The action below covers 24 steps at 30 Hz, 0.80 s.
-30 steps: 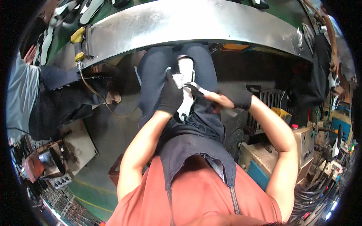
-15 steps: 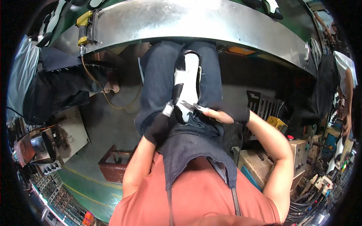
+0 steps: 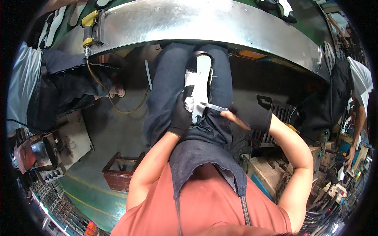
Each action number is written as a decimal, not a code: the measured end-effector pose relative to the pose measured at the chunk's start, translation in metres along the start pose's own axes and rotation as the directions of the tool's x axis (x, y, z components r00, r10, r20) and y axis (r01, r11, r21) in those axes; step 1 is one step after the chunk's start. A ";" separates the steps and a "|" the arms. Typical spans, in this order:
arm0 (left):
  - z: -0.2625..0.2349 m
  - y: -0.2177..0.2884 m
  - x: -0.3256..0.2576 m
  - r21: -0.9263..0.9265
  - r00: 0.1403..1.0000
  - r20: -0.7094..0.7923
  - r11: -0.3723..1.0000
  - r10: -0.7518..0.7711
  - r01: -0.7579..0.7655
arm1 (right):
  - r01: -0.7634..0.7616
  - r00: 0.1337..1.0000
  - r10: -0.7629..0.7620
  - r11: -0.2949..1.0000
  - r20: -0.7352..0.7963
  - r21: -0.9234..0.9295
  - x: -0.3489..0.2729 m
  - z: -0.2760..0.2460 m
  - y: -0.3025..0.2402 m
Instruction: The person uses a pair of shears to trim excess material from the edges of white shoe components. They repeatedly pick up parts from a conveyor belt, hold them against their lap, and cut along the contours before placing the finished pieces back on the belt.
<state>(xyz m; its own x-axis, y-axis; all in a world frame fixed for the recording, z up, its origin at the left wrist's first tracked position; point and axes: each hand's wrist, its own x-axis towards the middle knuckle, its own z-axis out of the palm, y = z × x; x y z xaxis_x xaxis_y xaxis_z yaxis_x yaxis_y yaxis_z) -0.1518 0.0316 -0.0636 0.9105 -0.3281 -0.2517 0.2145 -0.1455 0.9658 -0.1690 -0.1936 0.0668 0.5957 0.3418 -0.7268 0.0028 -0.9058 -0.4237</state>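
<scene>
— Where's the black-and-white shoe upper?
— On the lap, the black-gloved left hand clamped around its near end.
— And the right hand?
— Pinching a thin silvery metal blade against the upper's edge.

A curved sheet-metal guard arcs across the top of the frame, a yellow fitting at its upper left with a brown hose hanging down. Lower left sits a small reddish wooden stool. Cluttered machinery crowds the lower right.
</scene>
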 end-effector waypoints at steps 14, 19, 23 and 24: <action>-0.007 0.023 -0.027 0.043 0.999 0.043 0.999 -0.016 0.014 | 0.354 0.862 -0.357 0.932 -0.359 -0.077 -0.009 0.004 -0.072; -0.014 0.007 -0.022 0.127 0.974 0.130 0.971 0.186 -0.202 | 0.362 0.906 -0.332 0.930 -0.264 0.072 0.020 0.019 -0.019; -0.066 0.068 -0.023 0.441 0.944 0.306 0.897 -0.119 -0.030 | 0.202 0.922 -0.132 0.966 -0.363 0.164 -0.030 0.015 -0.001; -0.090 0.080 -0.024 0.566 0.934 0.353 0.783 0.055 -0.260 | 0.231 0.906 -0.141 0.954 -0.399 0.189 -0.046 0.013 0.001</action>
<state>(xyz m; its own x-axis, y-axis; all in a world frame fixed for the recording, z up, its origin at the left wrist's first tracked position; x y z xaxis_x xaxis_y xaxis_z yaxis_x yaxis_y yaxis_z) -0.1244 0.1118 0.0254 0.7374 -0.6438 -0.2043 -0.2684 -0.5569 0.7860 -0.2062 -0.2072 0.0927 0.8599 0.3372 -0.3833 -0.0112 -0.7382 -0.6744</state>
